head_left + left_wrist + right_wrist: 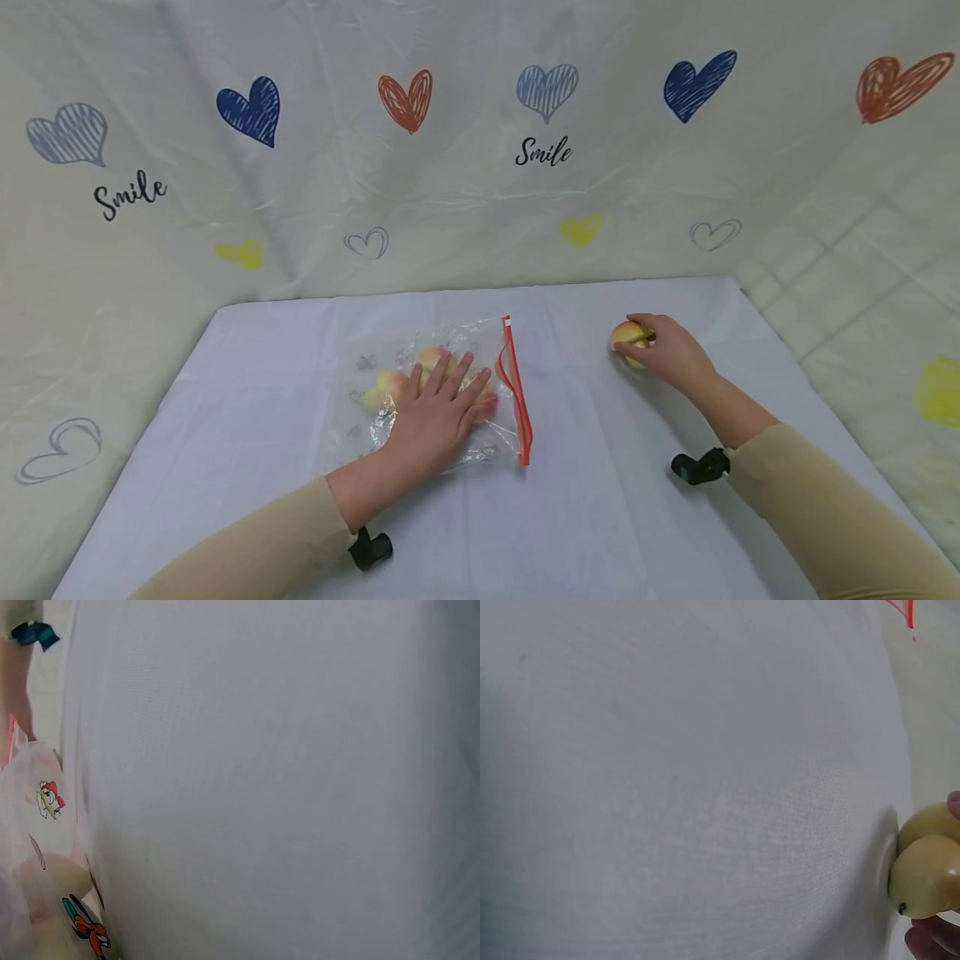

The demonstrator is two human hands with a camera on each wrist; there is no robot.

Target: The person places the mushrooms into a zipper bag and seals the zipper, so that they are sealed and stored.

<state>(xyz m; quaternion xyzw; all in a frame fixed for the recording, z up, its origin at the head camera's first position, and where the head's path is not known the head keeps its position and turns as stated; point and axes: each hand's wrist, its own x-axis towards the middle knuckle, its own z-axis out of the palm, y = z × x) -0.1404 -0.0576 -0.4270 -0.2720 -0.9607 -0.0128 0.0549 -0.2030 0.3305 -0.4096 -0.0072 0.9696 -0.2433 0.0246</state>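
Note:
My left hand (431, 421) lies with spread fingers on a clear zip bag (480, 333), pressing on the fruit inside it. Several yellow and reddish peach-like fruits (392, 384) show through the plastic around the fingers. The bag's red zip edge (527, 433) faces right, its two strips bowed apart in the middle. At the right, my right hand (675, 352) grips two yellow fruits (628, 333) between thumb and fingers, close over the table. In the right wrist view the nearer fruit (924, 877), pear-like, has a dark stub and partly covers the other.
A white cloth covers the table (585, 500), whose far edge meets a hanging sheet (465, 208) printed with hearts. Cartoon prints (51, 799) mark the bag's plastic in the left wrist view. Black wrist cameras (701, 467) sit beside both sleeves.

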